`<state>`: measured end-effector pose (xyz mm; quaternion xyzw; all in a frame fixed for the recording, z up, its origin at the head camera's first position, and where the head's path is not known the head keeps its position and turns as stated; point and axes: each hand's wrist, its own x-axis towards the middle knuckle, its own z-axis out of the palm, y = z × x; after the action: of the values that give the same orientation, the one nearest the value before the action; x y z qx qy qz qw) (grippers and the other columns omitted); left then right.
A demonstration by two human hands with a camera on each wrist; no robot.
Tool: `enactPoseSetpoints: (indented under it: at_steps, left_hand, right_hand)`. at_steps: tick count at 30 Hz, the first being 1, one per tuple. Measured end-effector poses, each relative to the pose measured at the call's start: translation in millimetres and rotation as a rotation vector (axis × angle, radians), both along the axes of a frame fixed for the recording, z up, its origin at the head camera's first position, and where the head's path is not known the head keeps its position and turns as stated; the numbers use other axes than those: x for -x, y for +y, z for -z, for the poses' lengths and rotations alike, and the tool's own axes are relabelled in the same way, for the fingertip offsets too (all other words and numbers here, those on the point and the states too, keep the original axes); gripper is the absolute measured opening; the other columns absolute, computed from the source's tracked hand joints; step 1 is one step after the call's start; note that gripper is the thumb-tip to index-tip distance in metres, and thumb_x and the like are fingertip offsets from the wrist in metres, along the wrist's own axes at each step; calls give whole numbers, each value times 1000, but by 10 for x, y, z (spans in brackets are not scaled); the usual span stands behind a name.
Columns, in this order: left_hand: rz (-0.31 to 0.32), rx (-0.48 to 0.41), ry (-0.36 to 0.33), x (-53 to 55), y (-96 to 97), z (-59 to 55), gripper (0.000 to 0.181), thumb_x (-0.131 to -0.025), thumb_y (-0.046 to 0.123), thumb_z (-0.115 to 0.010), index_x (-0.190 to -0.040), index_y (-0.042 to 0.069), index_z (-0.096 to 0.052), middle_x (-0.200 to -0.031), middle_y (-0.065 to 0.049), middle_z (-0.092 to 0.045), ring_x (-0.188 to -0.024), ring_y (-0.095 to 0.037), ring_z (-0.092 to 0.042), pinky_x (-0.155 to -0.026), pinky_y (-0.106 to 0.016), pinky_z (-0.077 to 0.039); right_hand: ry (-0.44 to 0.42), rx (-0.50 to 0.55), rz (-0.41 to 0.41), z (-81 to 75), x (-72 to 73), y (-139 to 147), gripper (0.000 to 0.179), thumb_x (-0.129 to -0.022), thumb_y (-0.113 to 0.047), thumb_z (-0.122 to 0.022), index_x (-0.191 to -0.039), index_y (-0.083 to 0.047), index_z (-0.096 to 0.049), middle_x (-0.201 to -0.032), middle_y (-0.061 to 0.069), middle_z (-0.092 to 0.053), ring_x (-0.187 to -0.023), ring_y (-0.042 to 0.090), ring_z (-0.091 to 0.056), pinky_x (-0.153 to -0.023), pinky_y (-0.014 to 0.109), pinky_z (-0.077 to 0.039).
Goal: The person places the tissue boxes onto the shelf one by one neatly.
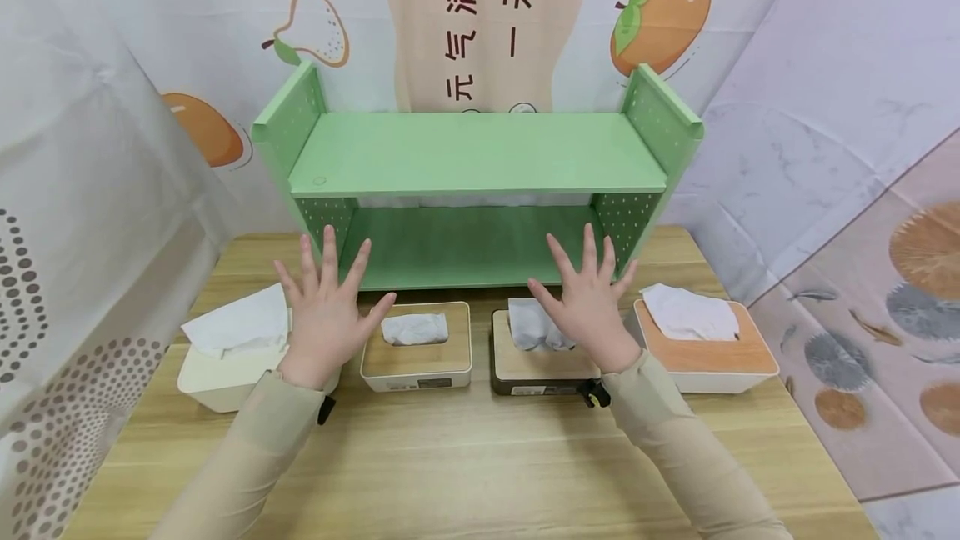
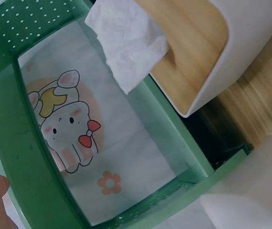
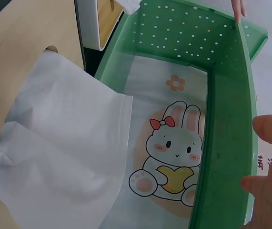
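My left hand (image 1: 324, 317) is held palm down with its fingers spread, between a cream tissue box (image 1: 232, 377) and a white tissue box with a wooden lid (image 1: 457, 340). Spread in the same way, my right hand (image 1: 590, 302) overlaps a dark tissue box with a pale wood lid (image 1: 521, 363) in the head view. Neither hand holds anything. Farther right stands a white tissue box with an orange-brown lid (image 1: 712, 352). A white tissue sticks out of each box. Behind the row is a green two-tier shelf (image 1: 480, 152), with the fingertips pointing at it.
The boxes and shelf stand on a wood-grain table (image 1: 450, 473). A printed cloth (image 1: 210, 15) hangs behind, with more cloth at both sides. Through the shelf frame, the wrist views show a cartoon rabbit (image 3: 174, 148) printed on the cloth.
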<state>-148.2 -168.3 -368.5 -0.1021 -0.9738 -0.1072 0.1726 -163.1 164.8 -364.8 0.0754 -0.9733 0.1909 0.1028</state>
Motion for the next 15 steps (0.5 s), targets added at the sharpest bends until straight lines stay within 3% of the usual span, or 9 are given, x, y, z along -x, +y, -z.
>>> enactPoseSetpoints:
  at_steps: [8,15]
  left_hand:
    - [1,-19,-6,-29,-71,87,75,-91,55,-48,-151,18,-25,-158,-19,8,-142,-38,22,-105,-69,15]
    - [0,-34,21,-62,-176,148,75,-90,55,-50,-151,19,-27,-158,-20,5,-143,-42,15,-104,-69,15]
  right_hand:
    - [15,9,-22,81,-15,-96,70,-91,-58,-48,-150,-28,-27,-158,19,5,-141,50,4,-100,74,12]
    - [16,16,-55,128,-26,-240,68,-91,-56,-49,-150,-28,-28,-158,19,3,-142,46,4,-101,73,11]
